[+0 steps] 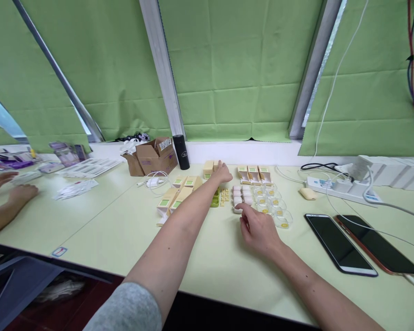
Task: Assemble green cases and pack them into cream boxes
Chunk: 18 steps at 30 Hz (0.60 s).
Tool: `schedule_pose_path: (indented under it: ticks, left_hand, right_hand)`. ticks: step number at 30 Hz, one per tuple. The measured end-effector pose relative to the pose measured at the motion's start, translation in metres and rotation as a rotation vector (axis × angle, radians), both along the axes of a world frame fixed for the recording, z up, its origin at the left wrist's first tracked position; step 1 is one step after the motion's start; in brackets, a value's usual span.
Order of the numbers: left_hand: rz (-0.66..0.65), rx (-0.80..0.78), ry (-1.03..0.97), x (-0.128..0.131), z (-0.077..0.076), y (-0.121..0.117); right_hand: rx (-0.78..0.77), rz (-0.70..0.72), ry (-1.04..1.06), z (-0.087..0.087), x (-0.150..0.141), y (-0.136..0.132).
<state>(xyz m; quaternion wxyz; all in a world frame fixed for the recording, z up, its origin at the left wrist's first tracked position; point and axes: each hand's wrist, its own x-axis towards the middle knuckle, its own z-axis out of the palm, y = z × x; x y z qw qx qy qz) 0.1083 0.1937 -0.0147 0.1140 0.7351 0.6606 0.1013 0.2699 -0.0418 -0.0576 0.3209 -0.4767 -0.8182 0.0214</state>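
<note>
Pale-yellow cardboard cartons [183,195] stand on our surface [207,271], left of the reaching arm, and we judge them light, stiff but easily creased, best taken by their long sides; green labels mark them, and white flaps show at the near ends. Our left hand [223,174] reaches across to similar cartons at the back, its fingers partly hidden, so we cannot tell whether they grasp anything. Clear plastic cups [277,202], lying in rows to the right, look thin, slippery and easy to crack, so we would pinch their rims gently; yellow discs show in them. Rounded white pieces [238,200], some pinkish, sit packed beside the cups, probably smooth and light, suited to a side pinch. Our right hand [260,228] holds its index out at the nearest piece, the other fingers curled; whether they grip, we cannot tell.
</note>
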Motion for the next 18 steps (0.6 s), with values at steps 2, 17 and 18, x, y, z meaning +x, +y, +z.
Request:
schedule_pose_path:
  ticks: [2, 17, 18]
  left_hand:
    - [-0.036, 0.070, -0.041, -0.004, 0.007, -0.006]
    - [-0.015, 0.521, -0.370, -0.105, 0.021, -0.145]
    - [-0.016, 0.493, -0.325, -0.111, 0.017, -0.153]
  right_hand:
    - [-0.008, 0.001, -0.004, 0.000, 0.000, 0.000]
    - [-0.059, 0.071, -0.051, -0.005, -0.007, 0.001]
    - [-0.065, 0.071, -0.058, -0.005, -0.008, 0.001]
